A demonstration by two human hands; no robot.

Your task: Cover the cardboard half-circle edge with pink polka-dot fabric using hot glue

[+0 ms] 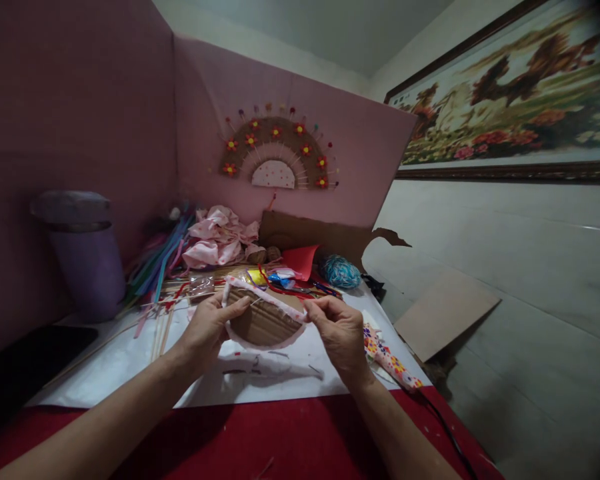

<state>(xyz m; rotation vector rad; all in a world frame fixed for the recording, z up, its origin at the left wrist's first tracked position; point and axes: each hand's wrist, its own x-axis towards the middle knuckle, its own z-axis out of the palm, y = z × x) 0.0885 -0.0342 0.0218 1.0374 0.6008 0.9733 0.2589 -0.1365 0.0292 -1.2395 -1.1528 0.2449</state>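
One left hand (207, 328) and one right hand (342, 333); one cardboard half-disc (267, 324); one brown arch (287, 127) bearing nine red-and-yellow flowers (276, 132); one dotted white half-disc (273, 175); one ball of blue yarn (343, 272); two brown balls (255, 254); one red sheet (304, 260); one purple tumbler (89, 270); one framed picture (510, 93); one leaning board (447, 312). Coloured strips (170, 253) and coloured tips (269, 107) around the arch are too small or blurred to count

Half-round card (265, 325) ribbed brown, its rim wrap (267, 296) pale with pinkish-red spots. Backboard (200, 133) dusky pink; brown arch (288, 131) patterned with red, yellow-centred flowers (251, 139), white half-disc (273, 175) flecked red; yarn ball (341, 271) mottled turquoise and white. Bench cloth (230, 440) deep red, sheet (200, 390) white; lidded container (87, 267), blurred and dim, seemingly lilac.
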